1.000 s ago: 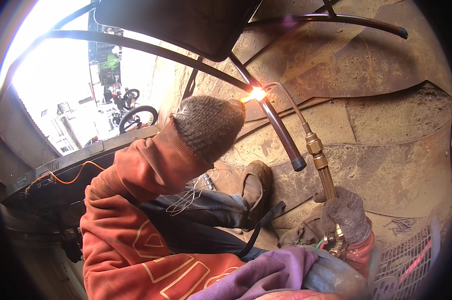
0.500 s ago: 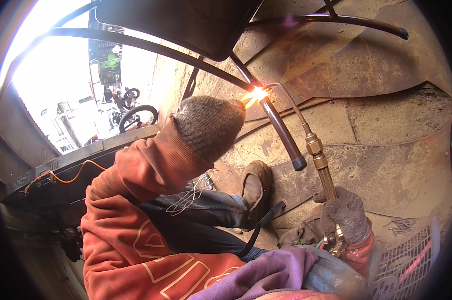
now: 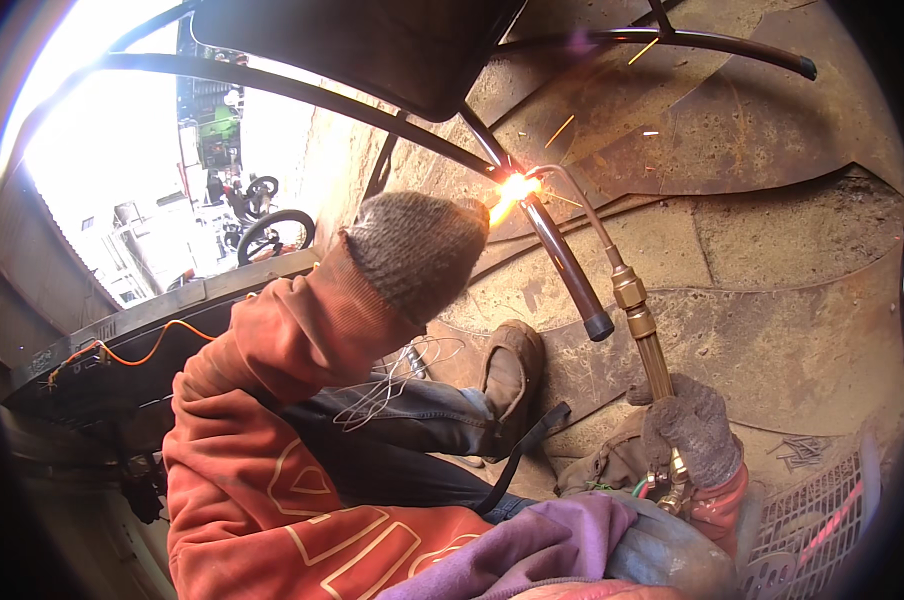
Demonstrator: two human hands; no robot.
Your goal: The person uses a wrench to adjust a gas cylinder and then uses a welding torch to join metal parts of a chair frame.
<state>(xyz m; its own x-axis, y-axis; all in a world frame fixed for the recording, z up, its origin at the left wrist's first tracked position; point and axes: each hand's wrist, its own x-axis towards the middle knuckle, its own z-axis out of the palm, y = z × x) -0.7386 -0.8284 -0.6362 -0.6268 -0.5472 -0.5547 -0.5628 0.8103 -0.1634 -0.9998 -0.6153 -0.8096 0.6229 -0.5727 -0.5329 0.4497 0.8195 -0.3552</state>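
My right hand [image 3: 694,430], in a grey-brown knit glove, wraps round the handle of a brass gas welding torch [image 3: 653,362]. The torch's thin bent tip meets a bright glow [image 3: 518,188] where two dark metal tubes join. One is a straight tube [image 3: 569,266] with a black end cap; the other is a long curved tube [image 3: 302,97]. Just left of the glow is my left hand [image 3: 422,245], gloved and closed, its fingertips turned away. Whatever it grips is hidden behind the glove.
Overhead hangs a dark flat panel [image 3: 352,45], with another capped tube [image 3: 732,43] at upper right. Rusty sheets [image 3: 772,240] cover the floor. A plastic crate [image 3: 807,530] and loose rods [image 3: 800,452] lie at lower right. Thin wires [image 3: 397,385] loop above my leg; an orange cord [image 3: 137,355] runs left.
The glow at the joint has grown brighter, and sparks now fly up and to the right. Both hands and the torch stay nearly in place.
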